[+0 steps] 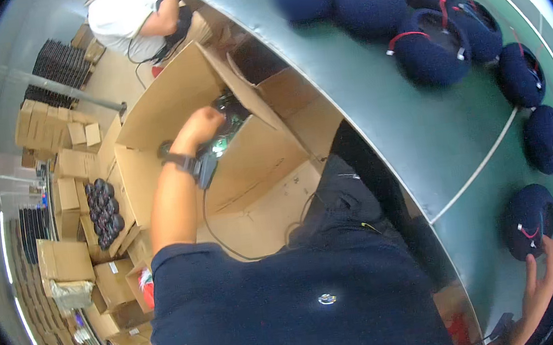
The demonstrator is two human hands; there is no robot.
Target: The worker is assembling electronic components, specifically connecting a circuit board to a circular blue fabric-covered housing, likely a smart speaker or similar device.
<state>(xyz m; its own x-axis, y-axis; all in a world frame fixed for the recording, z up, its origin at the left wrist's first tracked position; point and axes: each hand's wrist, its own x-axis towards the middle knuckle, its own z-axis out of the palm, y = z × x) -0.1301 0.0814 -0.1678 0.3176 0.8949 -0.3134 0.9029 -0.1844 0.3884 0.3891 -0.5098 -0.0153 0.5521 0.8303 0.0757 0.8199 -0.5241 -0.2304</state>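
At the bottom of the frame a dark blue shirt fills the foreground. At the lower right the right hand (pixel 538 282) is laid on a dark blue padded case (pixel 527 220) that rests on the green counter (pixel 421 129); its fingers are spread against the case's lower edge rather than closed round it, so the case is touched, not lifted. Up the middle left, the left hand (pixel 200 128), with a dark watch at the wrist, is held closed inside an open cardboard box (pixel 249 175); a small dark object with a cable seems to be gripped, though what it is cannot be told. Further along the counter, toward the upper right, more of the same cases (pixel 429 46) are lined up, some with red straps, so a good deal appears left to handle. At the left, another carton (pixel 104 212) holds dark round items already packed, with stacked boxes beyond. At the upper left another person in a white shirt (pixel 119 16) is seen.
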